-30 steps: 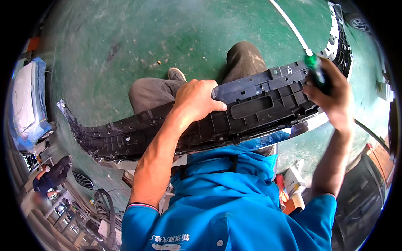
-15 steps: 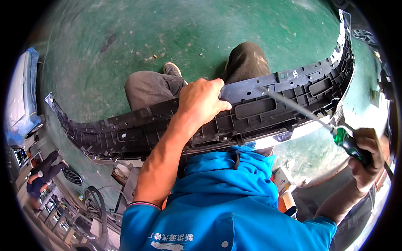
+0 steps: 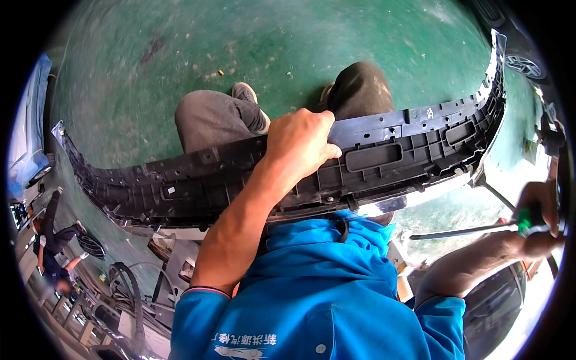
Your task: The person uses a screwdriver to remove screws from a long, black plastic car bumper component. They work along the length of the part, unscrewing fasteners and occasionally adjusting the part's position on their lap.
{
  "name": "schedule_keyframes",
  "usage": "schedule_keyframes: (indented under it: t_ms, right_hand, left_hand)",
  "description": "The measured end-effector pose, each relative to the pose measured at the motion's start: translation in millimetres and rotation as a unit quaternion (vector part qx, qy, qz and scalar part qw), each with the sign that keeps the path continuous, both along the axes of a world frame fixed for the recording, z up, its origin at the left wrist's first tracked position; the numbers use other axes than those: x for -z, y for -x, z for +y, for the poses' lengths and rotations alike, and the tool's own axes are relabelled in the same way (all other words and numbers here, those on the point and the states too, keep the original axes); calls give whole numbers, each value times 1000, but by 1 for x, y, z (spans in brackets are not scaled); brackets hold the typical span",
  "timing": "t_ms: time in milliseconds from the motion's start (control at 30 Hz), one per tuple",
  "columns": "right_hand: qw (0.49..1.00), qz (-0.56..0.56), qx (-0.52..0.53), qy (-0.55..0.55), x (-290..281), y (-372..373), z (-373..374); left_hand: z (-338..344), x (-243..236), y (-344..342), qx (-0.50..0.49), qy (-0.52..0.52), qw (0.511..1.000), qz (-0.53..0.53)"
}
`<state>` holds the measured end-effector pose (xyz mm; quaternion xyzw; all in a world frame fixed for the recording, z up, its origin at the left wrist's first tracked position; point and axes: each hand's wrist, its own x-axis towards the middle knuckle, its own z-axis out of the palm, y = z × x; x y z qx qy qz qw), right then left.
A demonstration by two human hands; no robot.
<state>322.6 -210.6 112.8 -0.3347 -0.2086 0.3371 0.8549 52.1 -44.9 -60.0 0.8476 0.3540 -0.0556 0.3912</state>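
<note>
A long, curved black car bumper [image 3: 210, 192], its ribbed inner side toward me, lies across in front of my body, above my lap. My left hand [image 3: 300, 144] grips the bumper's far edge near its middle, fingers wrapped over and thumb on the ribbed side. At the far right my right hand [image 3: 540, 210] is closed around the green handle of a screwdriver [image 3: 462, 231]. The long metal shaft points left and stands apart from the bumper. Part of this hand is dark and close to the picture's rim.
On the green floor [image 3: 180, 36] beyond my knees lies a small orange stub [image 3: 221, 72]. A blue-covered vehicle [image 3: 30, 144] stands at left, a dark car's wheel [image 3: 525, 65] at upper right. Coiled hoses [image 3: 135, 300] and a co-worker [image 3: 57, 258] are at lower left.
The screwdriver's tip has left the bumper's far edge; my right hand has drawn it back to the lower right. My left hand keeps its grip and appears slightly farther right.
</note>
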Motion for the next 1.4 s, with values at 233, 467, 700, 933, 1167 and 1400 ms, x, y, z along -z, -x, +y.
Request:
schedule_keyframes:
  t_ms: [233,467,700,933,1167,1400]
  right_hand:
    - [985,-68,-146,68,61,57,-12]
    - [973,-162,-153,67,72,86,-10]
    - [963,-198,-172,62,74,85,-19]
    - [962,-223,-148,52,80,88,-30]
    - [973,-163,-133,93,79,91,-28]
    - [976,-120,-136,120,81,86,-13]
  left_hand:
    - [0,4,-3,2,-6,1000,12]
    - [1,6,-2,5,10,1000,6]
    - [1,5,-4,9,11,1000,26]
    - [2,6,-5,17,12,999,36]
    - [0,6,-3,14,0,1000,24]
    - [-1,6,-2,8,-6,1000,13]
